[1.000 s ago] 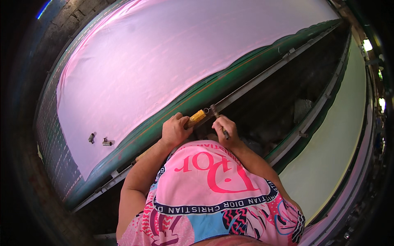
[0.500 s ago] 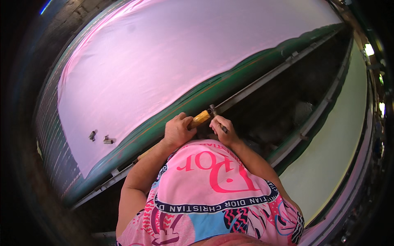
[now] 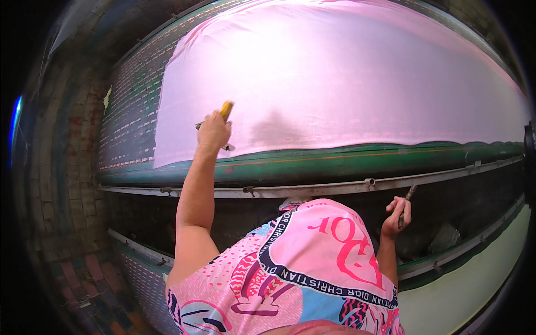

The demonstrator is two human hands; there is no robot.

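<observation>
My left hand [image 3: 214, 132] reaches out over the pale pink cloth [image 3: 335, 100], its fingers closed around a short yellow handle-like piece [image 3: 225, 110]. Right beside that hand, small metal fittings [image 3: 227, 147] show on the cloth, partly hidden by my fingers. Back near my body on the right, my right hand [image 3: 397, 218] is closed on a slim dark metal rod [image 3: 411, 192], held slanting upward over the dark gap. What kind of tools these two pieces are cannot be made out.
The cloth lies on a long table with a rounded green edge [image 3: 312, 162]. A metal rail [image 3: 312, 187] with short pipe stubs runs along it. To the right rear is a second table with pale yellow-green fabric [image 3: 463, 296]. Brick flooring [image 3: 61, 190] shows at left.
My hands, close together before, are now apart. The left has carried the yellow piece out over the cloth to the metal fittings; the right has moved rightward with the rod. The view has turned.
</observation>
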